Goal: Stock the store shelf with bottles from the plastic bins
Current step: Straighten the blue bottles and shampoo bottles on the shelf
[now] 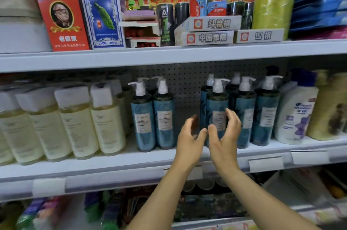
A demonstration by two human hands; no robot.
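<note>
Blue pump bottles with white pump heads stand on the middle shelf (131,162). Two (143,117) are left of a gap; several more stand to the right. The front one of the right group, a blue pump bottle (217,105), stands upright on the shelf. My right hand (224,135) is cupped in front of its lower part, fingers spread, touching or nearly touching it. Just left of that bottle, in front of the gap, is my left hand (189,139), fingers apart and holding nothing. No plastic bin is in view.
Pale yellow bottles with white caps (75,122) fill the shelf's left. A white shampoo bottle (296,115) and a tan bottle (330,105) stand at the right. The upper shelf (169,55) carries boxes and game sets. Packaged goods lie on the shelf below.
</note>
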